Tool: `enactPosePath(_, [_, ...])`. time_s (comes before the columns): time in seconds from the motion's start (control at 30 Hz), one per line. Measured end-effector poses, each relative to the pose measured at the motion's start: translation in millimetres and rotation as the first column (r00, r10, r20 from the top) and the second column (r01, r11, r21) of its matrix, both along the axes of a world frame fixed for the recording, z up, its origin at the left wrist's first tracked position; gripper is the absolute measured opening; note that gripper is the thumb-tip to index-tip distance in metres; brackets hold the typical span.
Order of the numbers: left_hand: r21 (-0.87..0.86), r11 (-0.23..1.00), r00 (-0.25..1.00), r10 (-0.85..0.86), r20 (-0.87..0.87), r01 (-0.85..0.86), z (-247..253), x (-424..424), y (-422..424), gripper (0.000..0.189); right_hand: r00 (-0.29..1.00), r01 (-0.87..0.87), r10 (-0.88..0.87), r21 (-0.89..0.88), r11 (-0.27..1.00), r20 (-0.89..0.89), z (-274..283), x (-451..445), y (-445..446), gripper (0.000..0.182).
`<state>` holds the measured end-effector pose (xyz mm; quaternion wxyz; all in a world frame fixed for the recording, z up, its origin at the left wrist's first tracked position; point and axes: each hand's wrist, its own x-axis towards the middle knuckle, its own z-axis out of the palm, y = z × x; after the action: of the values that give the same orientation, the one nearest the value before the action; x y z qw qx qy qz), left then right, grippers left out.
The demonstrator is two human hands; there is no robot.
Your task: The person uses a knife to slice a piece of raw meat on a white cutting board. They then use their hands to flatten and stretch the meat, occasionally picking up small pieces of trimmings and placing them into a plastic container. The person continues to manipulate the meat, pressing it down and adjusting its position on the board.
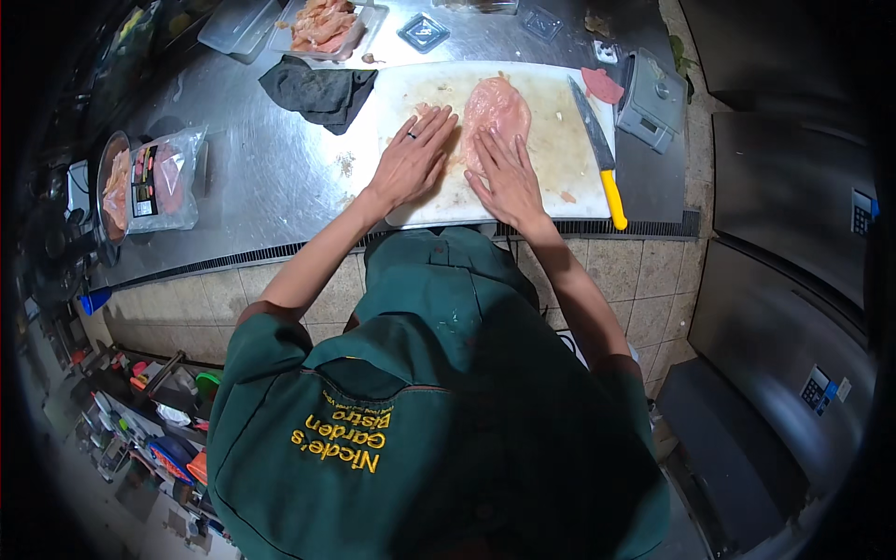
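Observation:
A white cutting board point(560, 168) lies before me on the steel counter. On it is a flat piece of raw chicken breast point(498, 105). My right hand point(507, 175) rests with spread fingers on the near end of this piece. Left of it, my left hand point(418, 154) lies palm down on the board, its fingertips beside a small raw meat scrap point(423, 110); a ring is on one finger. A knife with a yellow handle point(612, 199) lies along the board's right side, its blade pointing away from me. Beyond the knife tip lies a pink slice point(602, 85).
A dark cloth point(318, 91) touches the board's left edge. Behind it stands a plastic tub point(357, 43) of raw meat. A kitchen scale point(651, 101) stands at the right. At the far left are a metal bowl point(105, 168) with meat and a packed bag of meat point(168, 178).

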<state>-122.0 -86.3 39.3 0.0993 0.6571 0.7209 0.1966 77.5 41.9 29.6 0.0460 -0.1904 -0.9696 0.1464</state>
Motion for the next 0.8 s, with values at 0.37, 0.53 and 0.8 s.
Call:
enactPosePath(0.37, [0.019,0.988,0.958,0.145,0.249,-0.154,10,30,-39,0.06,0.997,-0.068,0.067,-0.056,0.996,-0.024,1,7,-33,0.07])
enactPosePath(0.53, [0.022,0.981,0.947,0.18,0.267,-0.193,10,37,-47,0.057,0.998,-0.041,0.036,-0.093,0.995,-0.052,3,12,-34,0.069])
enactPosePath(0.8, [0.082,0.972,0.939,0.19,0.286,-0.222,22,48,-23,0.053,0.997,0.003,-0.017,-0.18,0.984,-0.079,4,38,-33,0.069])
